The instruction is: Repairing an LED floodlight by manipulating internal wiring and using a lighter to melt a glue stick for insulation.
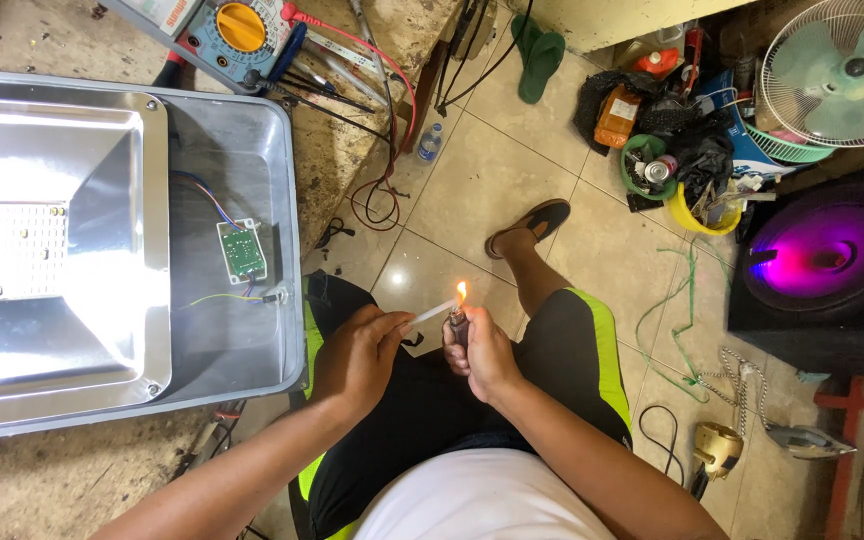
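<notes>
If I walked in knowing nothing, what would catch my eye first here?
Probably the small orange flame at centre, rising from a lighter in the right hand against the tip of a thin white tube pinched by the left hand. Next, the big shiny metal floodlight housing on the left bench, and the purple-glowing round speaker at right.

- Small dark lighter [459, 324] sits mostly buried inside the right hand [482, 355]; only its top and flame peek out.
- Large silver metal floodlight housing [232, 160] runs off the left edge.
- Blue-and-yellow multimeter [237, 35] is cropped at the top.
- Pale green fan [837, 70] is cut off at the top right corner.
- Green circuit board [242, 251]: parts too small to read.
</notes>
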